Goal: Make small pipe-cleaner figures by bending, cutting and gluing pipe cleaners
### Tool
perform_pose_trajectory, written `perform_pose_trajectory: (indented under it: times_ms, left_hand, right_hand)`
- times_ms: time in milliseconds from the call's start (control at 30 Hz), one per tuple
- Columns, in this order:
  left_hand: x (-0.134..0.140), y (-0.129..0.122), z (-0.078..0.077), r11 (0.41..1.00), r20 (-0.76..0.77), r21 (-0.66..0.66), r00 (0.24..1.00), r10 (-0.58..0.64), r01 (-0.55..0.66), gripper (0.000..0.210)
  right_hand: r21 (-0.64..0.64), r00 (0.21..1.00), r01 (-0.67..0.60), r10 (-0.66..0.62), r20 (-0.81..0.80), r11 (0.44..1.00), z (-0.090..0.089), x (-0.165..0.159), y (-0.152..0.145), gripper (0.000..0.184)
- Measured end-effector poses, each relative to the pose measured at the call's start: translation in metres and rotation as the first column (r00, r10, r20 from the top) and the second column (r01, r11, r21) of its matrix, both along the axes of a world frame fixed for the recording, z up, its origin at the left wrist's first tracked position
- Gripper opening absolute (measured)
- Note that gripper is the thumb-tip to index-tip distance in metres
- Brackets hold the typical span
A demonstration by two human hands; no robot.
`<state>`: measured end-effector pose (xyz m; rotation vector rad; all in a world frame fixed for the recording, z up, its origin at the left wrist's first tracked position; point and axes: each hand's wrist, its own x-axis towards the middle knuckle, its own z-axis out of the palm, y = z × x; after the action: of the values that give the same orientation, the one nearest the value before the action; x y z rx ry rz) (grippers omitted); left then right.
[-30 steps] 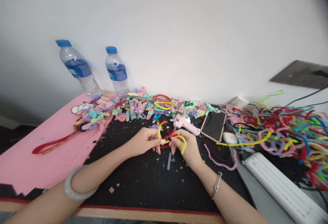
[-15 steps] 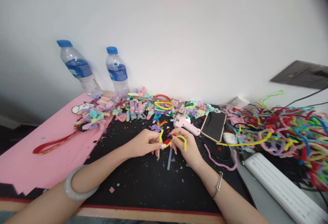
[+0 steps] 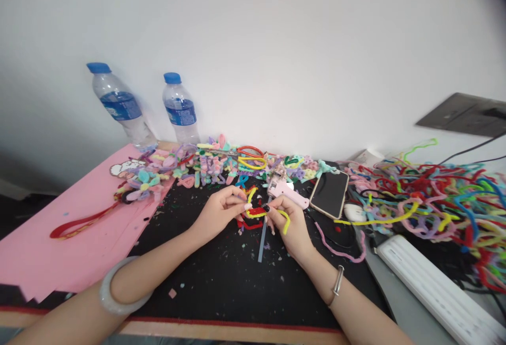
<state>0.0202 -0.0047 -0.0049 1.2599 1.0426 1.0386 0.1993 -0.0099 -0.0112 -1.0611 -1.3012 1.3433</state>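
Between my two hands is a red and yellow pipe cleaner piece [image 3: 258, 212], with one yellow end bent up on the left and another curving down on the right. My left hand [image 3: 223, 208] pinches its left side between thumb and fingers. The right side is pinched by my right hand [image 3: 288, 221]. A red strand hangs just beneath the piece near the left fingertips. Behind my right hand lies a pink glue gun [image 3: 290, 193], and its clear glue stick [image 3: 261, 245] points toward me on the black mat [image 3: 237, 287].
Small pipe cleaner shapes [image 3: 213, 168] line the wall, with scissors [image 3: 253, 161] on top. Two water bottles [image 3: 179, 108] stand behind. A phone [image 3: 330, 195], a tangled heap of pipe cleaners [image 3: 435, 192] and a white power strip [image 3: 435, 287] are at right; pink sheets [image 3: 90, 250] lie at left.
My left hand has shifted slightly up and left, away from the right hand. More of the red and yellow middle now shows between them, and a red strand has come into view below.
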Motion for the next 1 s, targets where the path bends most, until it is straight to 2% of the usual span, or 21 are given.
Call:
perform_pose_trajectory:
  times_ms: [200, 467, 633, 800, 1000]
  left_hand:
    - [0.0004, -0.0019, 0.0004, 0.999, -0.13, 0.008, 0.99, -0.046, 0.048, 0.013]
    - [0.0016, -0.0028, 0.0, 0.994, -0.122, 0.003, 0.986, -0.112, 0.114, 0.018]
    - [0.0009, -0.0035, -0.0024, 0.982, -0.184, 0.037, 0.968, -0.173, 0.183, 0.02]
    - [0.0, -0.004, -0.002, 0.976, -0.246, 0.087, 0.954, -0.172, 0.199, 0.019]
    - [0.0017, -0.0044, -0.0041, 0.981, -0.144, 0.036, 0.973, -0.183, 0.19, 0.021]
  right_hand:
    - [-0.001, 0.999, -0.03, 0.03, -0.018, 1.0, 0.0005, -0.0001, -0.0015, 0.019]
    - [0.009, 0.999, -0.033, 0.033, -0.006, 0.999, 0.0004, 0.0002, -0.0014, 0.018]
    - [-0.013, 0.999, -0.044, 0.045, 0.022, 0.999, 0.0004, 0.0005, -0.0014, 0.017]
    - [0.0, 0.996, -0.074, 0.074, 0.042, 0.997, 0.0014, 0.0006, -0.0017, 0.015]
    - [0.005, 0.999, -0.039, 0.039, 0.007, 0.999, 0.0025, -0.0002, -0.0016, 0.019]
